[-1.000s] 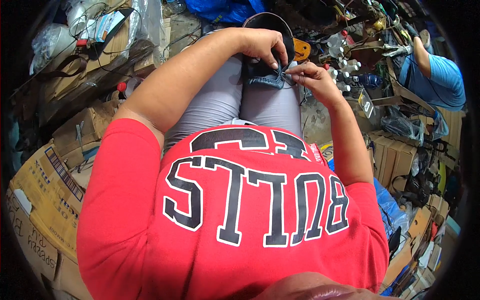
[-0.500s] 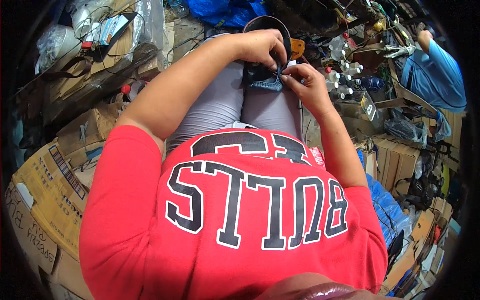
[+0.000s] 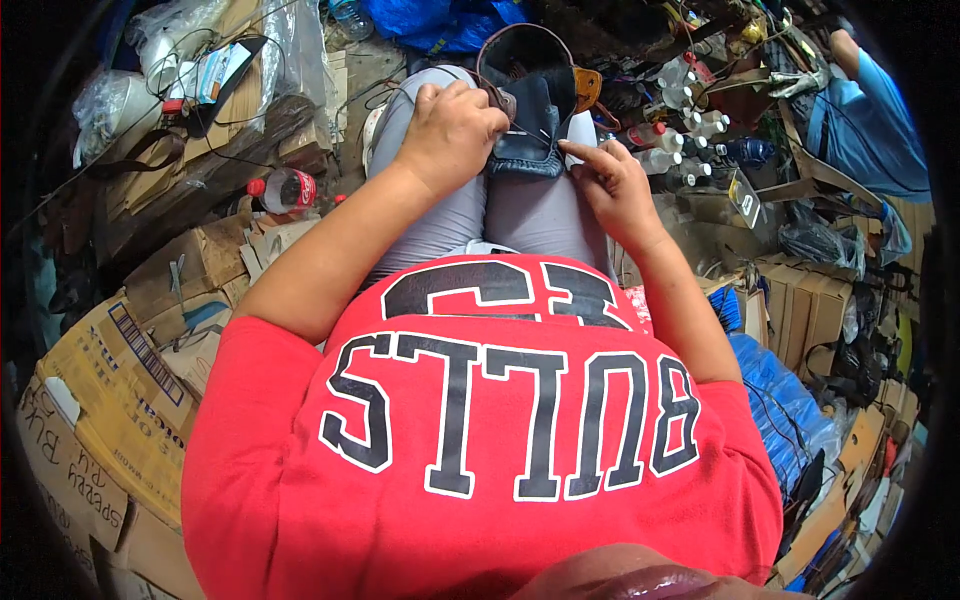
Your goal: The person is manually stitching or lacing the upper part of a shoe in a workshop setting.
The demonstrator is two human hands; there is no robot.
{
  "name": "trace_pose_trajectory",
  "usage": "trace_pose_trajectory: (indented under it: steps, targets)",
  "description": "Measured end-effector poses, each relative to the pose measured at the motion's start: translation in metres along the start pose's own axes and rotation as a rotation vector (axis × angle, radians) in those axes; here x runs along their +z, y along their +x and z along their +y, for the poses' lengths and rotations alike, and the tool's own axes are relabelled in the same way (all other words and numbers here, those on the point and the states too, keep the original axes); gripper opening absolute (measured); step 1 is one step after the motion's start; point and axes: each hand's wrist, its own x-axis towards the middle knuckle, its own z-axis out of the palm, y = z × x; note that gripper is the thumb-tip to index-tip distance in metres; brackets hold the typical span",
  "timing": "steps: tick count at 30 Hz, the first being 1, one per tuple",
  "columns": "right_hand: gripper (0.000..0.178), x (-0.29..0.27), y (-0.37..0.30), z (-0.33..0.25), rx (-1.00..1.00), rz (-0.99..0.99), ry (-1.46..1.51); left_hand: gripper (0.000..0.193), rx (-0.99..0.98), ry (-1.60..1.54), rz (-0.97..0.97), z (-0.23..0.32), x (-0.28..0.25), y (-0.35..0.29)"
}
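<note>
Black shoe-like piece (image 3: 532, 112) lies between left fingers (image 3: 484, 117) and right fingers (image 3: 594, 154).

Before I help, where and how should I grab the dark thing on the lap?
Probably pinch the dark thing by its curved rim, coming from the far side: that edge arches free of fingers, while the left hand and right hand are nearer the body.

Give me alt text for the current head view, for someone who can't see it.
A person's left hand and right hand are at a dark, leathery-looking piece above grey trousers. Clear plastic bottles and brown cardboard crowd the view's right side.
</note>
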Motion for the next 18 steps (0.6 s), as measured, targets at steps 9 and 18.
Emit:
trace_pose_trajectory:
  steps: [9, 18]
  targets:
    - [0.041, -0.015, 0.024, 0.032, 0.156, -0.272, 0.394, 0.021, 0.004, -0.465, -0.033, -0.011, 0.017, 0.017]
    - [0.040, -0.013, 0.029, 0.034, 0.158, -0.289, 0.383, 0.018, 0.024, -0.419, -0.027, -0.011, 0.020, 0.018]
